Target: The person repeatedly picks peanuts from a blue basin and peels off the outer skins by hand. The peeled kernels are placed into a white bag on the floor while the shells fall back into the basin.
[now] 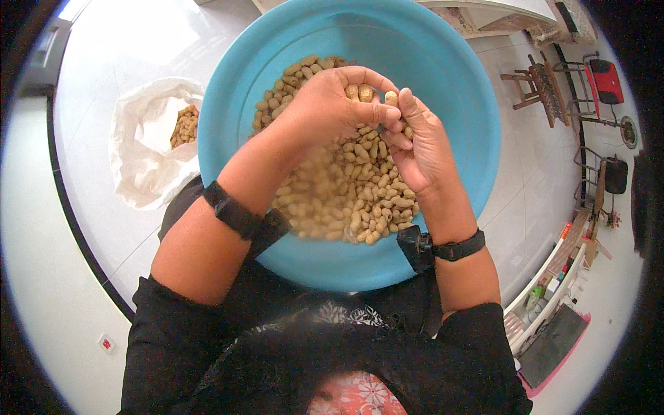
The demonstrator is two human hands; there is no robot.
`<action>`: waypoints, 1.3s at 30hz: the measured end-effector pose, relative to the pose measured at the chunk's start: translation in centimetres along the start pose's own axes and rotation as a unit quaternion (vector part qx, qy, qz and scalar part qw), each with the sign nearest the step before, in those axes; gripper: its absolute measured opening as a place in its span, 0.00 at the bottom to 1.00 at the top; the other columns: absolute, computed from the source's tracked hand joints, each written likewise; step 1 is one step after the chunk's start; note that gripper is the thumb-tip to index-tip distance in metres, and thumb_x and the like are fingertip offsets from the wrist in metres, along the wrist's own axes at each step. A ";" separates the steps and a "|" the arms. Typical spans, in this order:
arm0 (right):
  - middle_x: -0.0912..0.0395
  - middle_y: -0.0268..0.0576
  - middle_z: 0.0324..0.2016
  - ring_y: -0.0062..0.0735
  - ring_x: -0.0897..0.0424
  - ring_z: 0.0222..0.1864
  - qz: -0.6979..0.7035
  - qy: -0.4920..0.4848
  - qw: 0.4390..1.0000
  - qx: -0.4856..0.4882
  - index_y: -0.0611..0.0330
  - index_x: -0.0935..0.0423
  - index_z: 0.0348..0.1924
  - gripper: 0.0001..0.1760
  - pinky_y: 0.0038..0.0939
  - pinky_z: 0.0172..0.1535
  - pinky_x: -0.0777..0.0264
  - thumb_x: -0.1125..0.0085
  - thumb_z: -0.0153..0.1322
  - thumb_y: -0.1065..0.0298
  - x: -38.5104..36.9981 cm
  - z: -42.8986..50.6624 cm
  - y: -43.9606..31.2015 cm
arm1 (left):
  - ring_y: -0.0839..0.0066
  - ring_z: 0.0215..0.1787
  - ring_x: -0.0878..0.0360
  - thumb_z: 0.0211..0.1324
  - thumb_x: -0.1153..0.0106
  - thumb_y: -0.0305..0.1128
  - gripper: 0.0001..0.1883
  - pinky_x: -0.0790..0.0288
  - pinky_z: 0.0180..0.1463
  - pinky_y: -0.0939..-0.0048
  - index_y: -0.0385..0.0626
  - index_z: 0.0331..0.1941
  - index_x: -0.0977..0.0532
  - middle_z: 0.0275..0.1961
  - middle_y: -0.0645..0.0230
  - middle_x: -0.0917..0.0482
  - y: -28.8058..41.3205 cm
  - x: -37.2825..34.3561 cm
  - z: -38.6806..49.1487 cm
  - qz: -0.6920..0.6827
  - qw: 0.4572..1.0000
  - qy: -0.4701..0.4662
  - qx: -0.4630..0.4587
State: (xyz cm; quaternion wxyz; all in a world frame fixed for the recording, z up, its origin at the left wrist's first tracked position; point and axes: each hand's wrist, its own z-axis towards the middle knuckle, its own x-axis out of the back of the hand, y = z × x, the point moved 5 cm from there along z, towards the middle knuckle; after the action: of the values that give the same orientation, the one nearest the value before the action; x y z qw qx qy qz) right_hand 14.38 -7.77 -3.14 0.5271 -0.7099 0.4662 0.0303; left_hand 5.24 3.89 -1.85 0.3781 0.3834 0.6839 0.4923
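A wide blue plastic basin [456, 78] stands before me with a heap of unshelled peanuts [371, 192] in it. Above the heap my two hands meet, fingertips close together. My left hand [332, 101] curls around peanuts [365, 93], two of which show between its thumb and forefinger. My right hand [423, 140] has its thumb raised beside a single peanut [391, 98], and another peanut shows lower among its fingers. Exactly which fingertips grip the single peanut is hard to tell. Each wrist wears a black strap with a small black box.
Left of the basin, on the tiled floor [513, 197], sits an open white sack [129, 140] with peanuts inside. A wooden stool [542, 85] and a red-backed metal-framed chair [604, 80] stand to the right. Further down that side is a low white cabinet [544, 280] holding small items.
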 end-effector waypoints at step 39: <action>0.26 0.55 0.52 0.49 0.21 0.53 -0.106 -0.027 0.993 -0.053 0.73 0.43 0.67 0.26 0.40 0.55 0.24 0.54 0.77 0.72 -2.4 1.6 1.6 | 0.82 0.36 0.26 0.65 0.43 0.34 0.13 0.40 0.23 0.87 0.43 0.50 0.26 0.47 0.64 0.21 1.6 3.5 -0.1 -0.362 0.927 0.082 -0.043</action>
State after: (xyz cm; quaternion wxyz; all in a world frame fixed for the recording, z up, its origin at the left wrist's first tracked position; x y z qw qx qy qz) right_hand 12.62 -5.00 -3.73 0.5012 -0.7813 0.3715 0.0180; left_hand 3.95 7.35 -0.79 0.4895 0.0510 0.7828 0.3808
